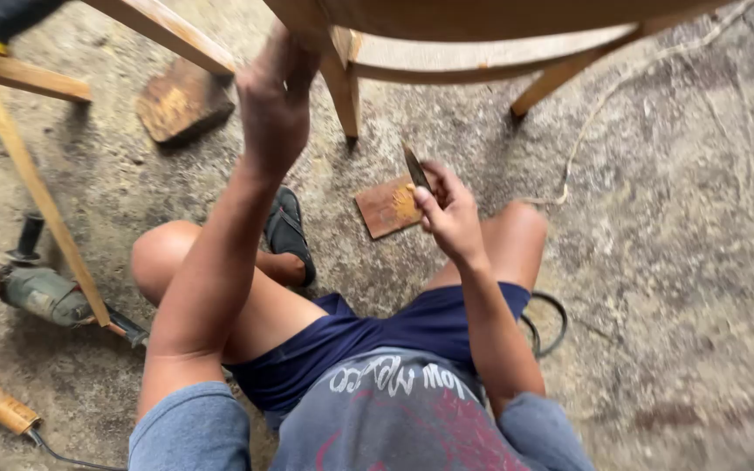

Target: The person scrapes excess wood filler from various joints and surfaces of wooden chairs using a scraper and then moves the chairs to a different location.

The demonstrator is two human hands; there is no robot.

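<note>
Left hand (274, 105) clasps the pale wooden chair's leg (329, 52) overhead, right hand (448, 209) grips a dark narrow blade (414, 167) above the small reddish-brown board (386, 207) on the floor — blade not yet touching the chair.

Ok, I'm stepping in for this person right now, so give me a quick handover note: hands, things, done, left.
Left hand: raised, gripping the wooden chair at its front leg.
Right hand: holds a small dark blade, tip up.
A flat wooden piece smeared with yellowish paste lies on the floor beside the right hand.
Angle grinder on the floor at left.
Done: paste is out on the piece.
Left: cannot tell how much of the chair is treated.
</note>
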